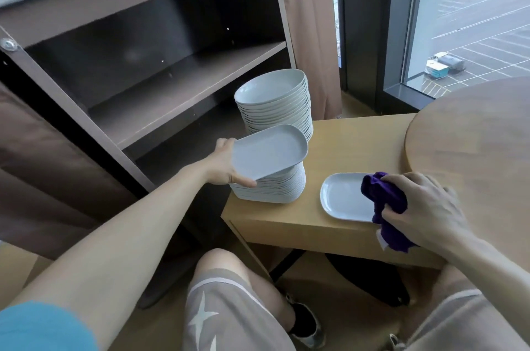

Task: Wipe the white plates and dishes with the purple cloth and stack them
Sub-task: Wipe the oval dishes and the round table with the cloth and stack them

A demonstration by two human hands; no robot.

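The person's bare knees and pale shorts [229, 307] are sitting nearest the camera, tucked up to the near edge of a low wooden side table [286, 224].

Just beyond, at the near right of that table, the right hand [427, 207] is gripping the bunched purple cloth [384, 201], fingers curled round it, with a tail of cloth hanging past the near edge. The cloth is overlapping the right end of a lone white plate [341, 198] lying flat beside the near edge; whether it is pressing on the plate cannot be told.

At the near left corner, the left hand [223, 167] is holding a tilted plate [269, 150] by its left end, thumb along the lower rim and fingers behind. That plate is hovering over, or just touching, the stack of oblong plates [275, 187]. Behind, at the far left corner, a taller stack of round dishes [278, 109] is standing. A round table [473, 135] is meeting the side table's right edge, and an open shelf unit [172, 87] is standing beyond the left edge.

The step looks like the changeover between plates: one at the stack, one under the cloth. Which way the tilted plate is travelling cannot be judged. Next, the lone plate needs steadying while the cloth sweeps across it, and the tilted plate needs levelling so it seats squarely.
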